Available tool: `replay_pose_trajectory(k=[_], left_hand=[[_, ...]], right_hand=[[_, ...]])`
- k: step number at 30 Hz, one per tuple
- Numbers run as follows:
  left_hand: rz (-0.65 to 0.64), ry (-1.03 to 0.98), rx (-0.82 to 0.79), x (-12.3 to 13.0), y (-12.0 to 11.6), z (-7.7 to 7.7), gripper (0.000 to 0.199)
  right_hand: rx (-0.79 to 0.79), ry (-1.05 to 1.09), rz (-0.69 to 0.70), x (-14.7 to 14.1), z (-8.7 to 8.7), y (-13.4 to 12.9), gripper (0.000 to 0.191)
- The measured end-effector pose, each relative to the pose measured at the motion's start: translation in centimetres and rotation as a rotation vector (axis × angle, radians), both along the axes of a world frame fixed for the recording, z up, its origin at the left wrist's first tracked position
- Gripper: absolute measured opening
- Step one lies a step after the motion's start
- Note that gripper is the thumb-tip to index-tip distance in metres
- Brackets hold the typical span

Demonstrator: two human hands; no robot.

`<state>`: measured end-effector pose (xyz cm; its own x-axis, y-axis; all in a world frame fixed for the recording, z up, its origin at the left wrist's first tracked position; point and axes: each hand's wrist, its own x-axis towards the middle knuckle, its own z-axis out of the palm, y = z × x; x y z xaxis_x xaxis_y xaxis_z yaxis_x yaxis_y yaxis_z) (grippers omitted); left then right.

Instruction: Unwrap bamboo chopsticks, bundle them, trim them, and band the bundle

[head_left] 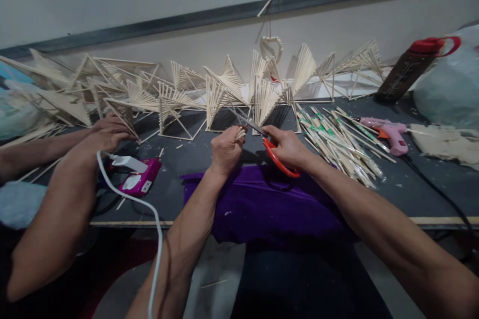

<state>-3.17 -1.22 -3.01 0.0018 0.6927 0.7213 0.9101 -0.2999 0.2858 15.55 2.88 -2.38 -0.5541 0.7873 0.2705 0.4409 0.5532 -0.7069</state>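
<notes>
My left hand (225, 148) is closed in a fist around a small bunch of pale wooden sticks (240, 133), whose ends poke out beside the thumb. In my right hand (287, 147) is a pair of scissors (274, 156) with red handles, the fingers wrapped round the loops. The metal blades point up and left, just above the stick ends; whether they touch cannot be made out. Beneath both hands a purple cloth (258, 209) hangs over the table's front edge. Directly behind them stand twisted stick frames (264, 102).
At right lie wrapped chopstick-like sticks (340, 144), a pink glue gun (389, 132) and a dark bottle (407, 72) with a red lid. A co-worker's hands (108, 134) hold a stick frame at left. A magenta power strip (144, 178) with a white cable sits nearby.
</notes>
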Motion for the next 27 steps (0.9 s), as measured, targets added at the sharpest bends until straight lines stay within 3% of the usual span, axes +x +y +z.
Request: replay_pose_trajectory(k=[7,12,14,18,20,22,27], left_hand=[[0.005,-0.164,0.009,-0.4,0.4,0.2,0.022],[0.038,-0.383,0.029,-0.8,0.5,0.9,0.018],[-0.025,-0.563,0.067,-0.8,0.6,1.7,0.02],[-0.285,-1.028,0.098,-0.2,1.5,4.1,0.025],[-0.385,-1.145,0.092,0.4,2.2,4.7,0.026],[-0.447,-1.158,0.034,1.1,2.8,4.3,0.028],[-0.479,-1.019,-0.22,2.0,3.1,1.3,0.031]], right_hand=[[0.05,0.045,-0.057,0.1,-0.5,0.6,0.033],[0.103,0.088,-0.182,0.4,-1.2,1.5,0.035],[0.127,0.081,-0.209,0.5,-1.3,1.7,0.038],[0.101,0.103,-0.214,0.6,-1.3,1.6,0.045],[0.078,0.166,-0.21,0.6,-1.1,1.5,0.045],[0.065,0.239,-0.209,0.7,-0.9,1.6,0.044],[0.06,0.315,-0.2,0.9,-0.9,2.0,0.042]])
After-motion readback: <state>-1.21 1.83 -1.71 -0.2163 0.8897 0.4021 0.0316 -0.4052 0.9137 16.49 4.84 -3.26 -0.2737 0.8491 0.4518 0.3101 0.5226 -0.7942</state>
